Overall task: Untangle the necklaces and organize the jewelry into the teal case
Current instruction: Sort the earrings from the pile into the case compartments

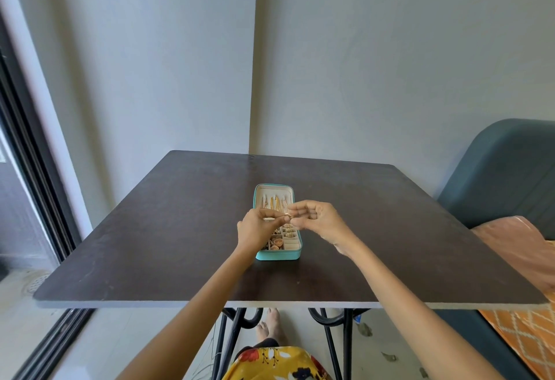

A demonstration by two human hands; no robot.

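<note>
Left hand (255, 229) and right hand (315, 217) each close a pinch grip on a small gold piece (287, 215), raised over the open teal case (277, 255) for sorting.

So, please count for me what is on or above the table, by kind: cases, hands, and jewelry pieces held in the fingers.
Teal case, open on the table: 1
Hands, left hand and right hand: 2
Small gold piece pinched between them: 1
Total: 4
The jewelry inside the case is too small to count.
</note>
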